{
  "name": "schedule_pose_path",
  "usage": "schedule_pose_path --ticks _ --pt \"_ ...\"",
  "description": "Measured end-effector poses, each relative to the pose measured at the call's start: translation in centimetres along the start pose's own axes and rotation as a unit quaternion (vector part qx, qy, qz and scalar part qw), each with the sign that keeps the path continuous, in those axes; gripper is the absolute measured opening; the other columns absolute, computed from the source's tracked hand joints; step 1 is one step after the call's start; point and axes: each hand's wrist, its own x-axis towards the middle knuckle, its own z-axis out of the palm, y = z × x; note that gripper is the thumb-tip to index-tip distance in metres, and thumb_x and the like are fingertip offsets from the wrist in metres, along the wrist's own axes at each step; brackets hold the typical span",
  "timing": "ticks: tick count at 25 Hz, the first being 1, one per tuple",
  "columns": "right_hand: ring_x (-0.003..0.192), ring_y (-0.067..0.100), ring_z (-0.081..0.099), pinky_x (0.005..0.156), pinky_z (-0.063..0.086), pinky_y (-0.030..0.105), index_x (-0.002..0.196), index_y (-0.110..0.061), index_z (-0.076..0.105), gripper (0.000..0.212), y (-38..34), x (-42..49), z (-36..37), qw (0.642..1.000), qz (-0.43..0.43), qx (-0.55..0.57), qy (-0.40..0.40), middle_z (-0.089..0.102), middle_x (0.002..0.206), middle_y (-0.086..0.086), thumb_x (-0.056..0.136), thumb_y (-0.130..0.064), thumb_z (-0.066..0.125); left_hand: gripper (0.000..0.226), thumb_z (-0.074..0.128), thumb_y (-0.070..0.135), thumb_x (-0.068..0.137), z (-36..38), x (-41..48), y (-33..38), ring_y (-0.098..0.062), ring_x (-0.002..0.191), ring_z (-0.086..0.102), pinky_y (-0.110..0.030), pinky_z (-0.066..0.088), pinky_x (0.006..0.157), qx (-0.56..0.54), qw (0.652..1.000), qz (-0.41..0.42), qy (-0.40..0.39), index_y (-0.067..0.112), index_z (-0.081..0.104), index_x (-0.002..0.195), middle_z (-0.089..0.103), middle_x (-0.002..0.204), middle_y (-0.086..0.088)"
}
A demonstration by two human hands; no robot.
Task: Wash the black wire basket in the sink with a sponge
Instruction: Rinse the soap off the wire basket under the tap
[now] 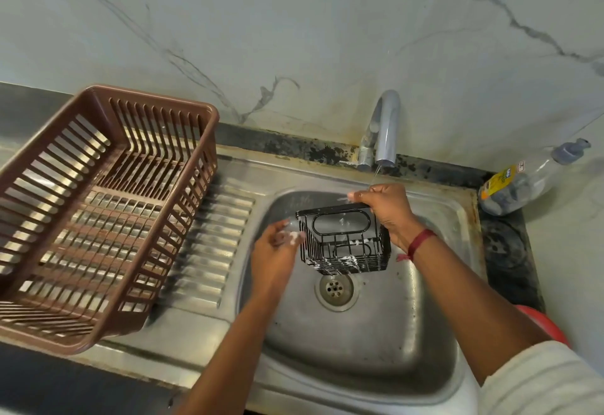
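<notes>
A small black wire basket (343,238) hangs over the steel sink (434,333), just above the drain (335,289). White foam clings to its lower wires. My right hand (389,210) grips its top right rim from behind. My left hand (277,248) is at the basket's left side, fingers curled and soapy; whether it holds a sponge is hidden. A thin stream of water falls from the grey tap (382,133) behind my right hand.
A large brown plastic dish rack (98,205) stands on the ribbed steel drainboard (212,251) at the left. A clear pump bottle of dish soap (523,179) lies at the back right corner. Something red (542,323) shows at the counter's right edge.
</notes>
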Motion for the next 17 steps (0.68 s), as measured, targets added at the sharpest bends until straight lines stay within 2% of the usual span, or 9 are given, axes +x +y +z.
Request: schedule_pose_path --ticks 2,4,6,8,10,11,13,15,17 --pt "0.06 0.012 0.058 0.083 0.046 0.029 0.051 -0.013 0.056 0.04 -0.2 -0.1 0.5 1.0 0.003 0.002 0.008 0.054 0.048 -0.008 0.079 -0.028 0.08 0.052 0.078 0.031 0.088 2.1 -2.4 1.3 -0.01 0.111 0.056 -0.029 0.044 0.097 0.134 0.986 0.089 0.034 0.023 0.057 0.135 0.059 0.128 0.009" --pt "0.061 0.013 0.06 0.085 0.043 0.032 0.052 -0.014 0.047 0.05 -0.4 -0.2 0.9 1.0 0.005 0.004 0.022 0.056 0.053 -0.004 0.089 -0.042 0.068 0.072 0.08 0.041 0.082 4.3 -4.2 1.9 -0.019 0.124 0.045 -0.032 0.04 0.102 0.266 0.948 0.167 0.058 0.02 0.047 0.142 0.046 0.137 0.001" --pt "0.057 0.011 0.054 0.078 0.042 0.031 0.059 -0.014 0.046 0.056 -0.4 -0.3 1.0 1.0 -0.002 0.01 0.012 0.056 0.058 -0.001 0.098 -0.054 0.043 0.088 0.078 0.053 0.077 6.0 -4.8 2.0 -0.03 0.13 0.039 -0.042 0.042 0.105 0.354 0.916 0.172 0.07 0.017 0.04 0.148 0.038 0.147 -0.01" --pt "0.048 0.006 0.042 0.067 0.039 0.024 0.058 -0.019 0.043 0.06 -0.4 -0.4 1.2 0.999 -0.007 0.041 -0.001 0.043 0.053 -0.005 0.103 -0.053 0.023 0.093 0.078 0.058 0.075 6.8 -4.3 2.0 -0.035 0.128 0.041 -0.045 0.042 0.103 0.391 0.906 0.143 0.08 0.017 0.037 0.149 0.038 0.147 -0.013" --pt "0.046 0.005 0.041 0.059 0.04 0.018 0.06 -0.018 0.047 0.058 -0.6 -0.5 1.4 0.997 -0.009 0.075 -0.003 0.044 0.054 -0.003 0.106 -0.045 0.022 0.091 0.082 0.053 0.073 7.1 -3.6 2.2 -0.038 0.122 0.045 -0.046 0.044 0.099 0.372 0.914 0.133 0.091 0.017 0.039 0.145 0.041 0.14 -0.014" --pt "0.049 0.006 0.045 0.061 0.042 0.018 0.061 -0.017 0.049 0.056 -0.8 -0.7 1.6 0.997 -0.02 0.08 -0.006 0.048 0.056 -0.001 0.107 -0.04 0.027 0.089 0.085 0.048 0.071 7.0 -3.3 2.4 -0.039 0.12 0.047 -0.047 0.045 0.098 0.34 0.927 0.124 0.099 0.018 0.041 0.143 0.043 0.137 -0.015" --pt "0.067 0.013 0.059 0.075 0.047 0.026 0.066 -0.017 0.06 0.048 -0.8 -1.4 2.3 0.994 -0.07 0.079 -0.022 0.063 0.068 -0.002 0.106 -0.031 0.036 0.087 0.086 0.04 0.07 6.5 -2.4 3.0 -0.04 0.121 0.05 -0.047 0.045 0.1 0.266 0.953 0.094 0.113 0.018 0.045 0.143 0.048 0.135 -0.015" --pt "0.097 0.012 0.063 0.094 0.046 0.027 0.094 -0.02 0.07 0.039 -0.2 -2.0 3.0 0.988 -0.139 0.041 -0.053 0.071 0.097 -0.002 0.106 -0.033 0.035 0.083 0.084 0.035 0.07 5.9 -1.5 3.6 -0.036 0.123 0.054 -0.046 0.045 0.103 0.216 0.965 0.074 0.132 0.02 0.05 0.144 0.055 0.134 -0.014" --pt "0.124 0.009 0.048 0.107 0.034 0.023 0.13 -0.031 0.056 0.047 0.9 -2.2 2.8 0.976 -0.185 -0.034 -0.106 0.057 0.131 -0.002 0.102 -0.051 0.024 0.079 0.081 0.037 0.067 5.1 -0.9 4.0 -0.031 0.121 0.059 -0.045 0.048 0.105 0.179 0.97 0.069 0.152 0.022 0.057 0.141 0.064 0.128 -0.011"
